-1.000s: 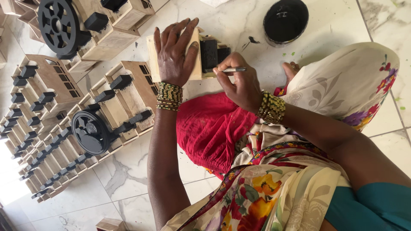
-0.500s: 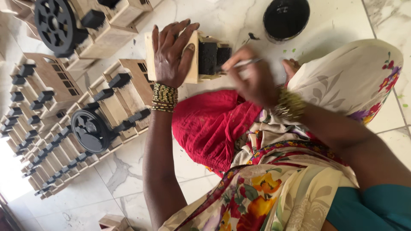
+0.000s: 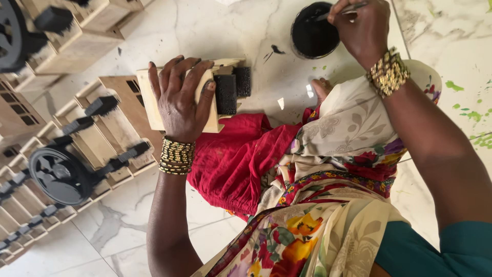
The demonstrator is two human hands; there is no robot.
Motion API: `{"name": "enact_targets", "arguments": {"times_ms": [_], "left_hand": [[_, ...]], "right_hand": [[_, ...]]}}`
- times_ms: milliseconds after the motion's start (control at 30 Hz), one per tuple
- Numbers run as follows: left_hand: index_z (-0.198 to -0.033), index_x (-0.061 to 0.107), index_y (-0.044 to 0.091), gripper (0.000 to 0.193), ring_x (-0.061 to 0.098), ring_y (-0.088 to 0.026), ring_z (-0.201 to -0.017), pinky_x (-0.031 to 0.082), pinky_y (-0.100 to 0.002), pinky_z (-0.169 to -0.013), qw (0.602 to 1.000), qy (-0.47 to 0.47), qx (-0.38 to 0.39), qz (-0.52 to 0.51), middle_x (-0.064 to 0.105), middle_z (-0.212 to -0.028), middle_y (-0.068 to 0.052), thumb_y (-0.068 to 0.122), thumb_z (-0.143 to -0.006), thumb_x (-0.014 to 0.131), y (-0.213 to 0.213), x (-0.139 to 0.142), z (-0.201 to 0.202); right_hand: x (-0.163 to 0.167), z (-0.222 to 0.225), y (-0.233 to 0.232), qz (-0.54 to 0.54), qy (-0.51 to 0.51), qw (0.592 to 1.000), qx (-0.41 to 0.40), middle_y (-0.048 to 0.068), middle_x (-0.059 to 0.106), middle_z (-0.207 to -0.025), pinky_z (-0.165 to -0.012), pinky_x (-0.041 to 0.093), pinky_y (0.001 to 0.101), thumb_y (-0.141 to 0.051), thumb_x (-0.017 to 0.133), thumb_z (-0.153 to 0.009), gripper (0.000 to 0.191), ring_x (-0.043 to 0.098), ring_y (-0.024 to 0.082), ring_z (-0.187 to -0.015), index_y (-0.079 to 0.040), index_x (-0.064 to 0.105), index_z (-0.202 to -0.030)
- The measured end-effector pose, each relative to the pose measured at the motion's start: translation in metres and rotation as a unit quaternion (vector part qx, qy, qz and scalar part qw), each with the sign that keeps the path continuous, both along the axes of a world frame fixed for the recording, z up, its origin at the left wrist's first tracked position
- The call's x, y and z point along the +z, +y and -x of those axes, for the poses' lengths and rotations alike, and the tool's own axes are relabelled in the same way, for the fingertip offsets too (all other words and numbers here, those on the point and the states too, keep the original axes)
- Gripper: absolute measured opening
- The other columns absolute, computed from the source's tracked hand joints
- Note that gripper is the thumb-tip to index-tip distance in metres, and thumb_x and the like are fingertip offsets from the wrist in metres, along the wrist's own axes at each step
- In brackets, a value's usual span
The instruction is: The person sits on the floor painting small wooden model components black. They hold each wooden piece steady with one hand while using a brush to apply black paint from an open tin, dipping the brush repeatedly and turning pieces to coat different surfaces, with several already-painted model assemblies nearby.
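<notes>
My left hand [image 3: 180, 98] grips a pale wooden toy piece [image 3: 215, 92] with black-painted blocks at its end, holding it over a red cloth [image 3: 236, 154] on my lap. My right hand [image 3: 361, 28] reaches up to a round black paint bowl [image 3: 311, 37] on the marble floor and holds a thin brush [image 3: 342, 11] whose tip dips into the black paint. Gold bangles sit on both wrists.
Rows of unpainted and partly black-painted wooden toy pieces [image 3: 107, 128] with black wheels [image 3: 57, 174] lie on the floor at the left. The white marble floor [image 3: 215, 31] carries black smears near the bowl and green paint flecks [image 3: 471, 118] at the right.
My right hand has lifted the brush away from the wooden piece and moved it up to the black paint bowl. My left hand keeps holding the piece.
</notes>
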State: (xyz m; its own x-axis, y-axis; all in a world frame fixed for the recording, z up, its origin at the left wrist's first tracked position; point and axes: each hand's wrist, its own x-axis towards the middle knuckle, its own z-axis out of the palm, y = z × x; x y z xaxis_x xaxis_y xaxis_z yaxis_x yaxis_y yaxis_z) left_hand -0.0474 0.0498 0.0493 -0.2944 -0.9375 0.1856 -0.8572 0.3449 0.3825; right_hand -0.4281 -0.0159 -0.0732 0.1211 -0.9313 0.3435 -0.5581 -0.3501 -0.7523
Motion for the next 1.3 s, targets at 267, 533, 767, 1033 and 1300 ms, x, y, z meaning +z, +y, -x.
{"name": "enact_targets", "arguments": {"times_ms": [267,533,767,1033,1300], "left_hand": [[-0.135,0.070,0.019,0.031,0.051,-0.032,-0.139,0.015,-0.063,-0.126,0.999,0.016,-0.019,0.032,0.065,-0.133,-0.007,0.032,-0.107,0.069,-0.003,-0.012,-0.008],[-0.135,0.070,0.020,0.031,0.051,-0.030,-0.139,0.015,-0.062,-0.126,0.997,0.035,-0.020,0.060,0.065,-0.133,-0.005,0.032,-0.108,0.068,0.001,-0.014,-0.007],[-0.134,0.071,0.021,0.029,0.052,-0.030,-0.138,0.015,-0.061,-0.126,0.996,0.046,-0.021,0.071,0.066,-0.131,-0.005,0.033,-0.109,0.068,0.014,-0.016,-0.013],[-0.131,0.071,0.020,0.028,0.054,-0.029,-0.135,0.015,-0.060,-0.126,0.995,0.069,-0.018,0.071,0.068,-0.129,-0.004,0.026,-0.109,0.055,0.016,-0.012,-0.020],[-0.124,0.069,0.016,0.028,0.056,-0.029,-0.135,0.015,-0.057,-0.127,0.995,0.068,-0.010,0.066,0.070,-0.128,-0.003,0.031,-0.105,0.056,0.032,-0.014,-0.037]], "right_hand": [[-0.022,-0.021,-0.003,-0.007,0.069,0.998,0.009,-0.001,0.076,-0.092,-0.081,0.058,0.0330,0.011,0.066,-0.092,0.019,0.076,0.017,-0.089,-0.008,0.069,-0.091],[-0.015,-0.007,-0.002,0.123,0.095,0.988,-0.022,0.005,0.074,-0.090,-0.083,0.057,0.0400,0.007,0.082,-0.085,0.020,0.073,0.022,-0.087,-0.008,0.069,-0.083],[-0.016,0.042,0.021,-0.141,-0.332,0.928,-0.095,0.012,0.077,-0.099,-0.074,0.066,0.0281,0.015,0.075,-0.098,0.022,0.077,0.018,-0.086,-0.004,0.065,-0.107],[-0.010,0.029,0.019,-0.086,-0.290,0.943,-0.137,0.013,0.075,-0.096,-0.069,0.068,0.0316,0.014,0.073,-0.099,0.024,0.080,0.023,-0.083,-0.003,0.057,-0.107],[0.036,-0.015,0.078,-0.218,-0.564,0.796,0.028,0.019,0.073,-0.111,-0.088,0.069,0.0389,0.012,0.069,-0.108,0.022,0.078,0.028,-0.098,-0.002,0.054,-0.117]]}}
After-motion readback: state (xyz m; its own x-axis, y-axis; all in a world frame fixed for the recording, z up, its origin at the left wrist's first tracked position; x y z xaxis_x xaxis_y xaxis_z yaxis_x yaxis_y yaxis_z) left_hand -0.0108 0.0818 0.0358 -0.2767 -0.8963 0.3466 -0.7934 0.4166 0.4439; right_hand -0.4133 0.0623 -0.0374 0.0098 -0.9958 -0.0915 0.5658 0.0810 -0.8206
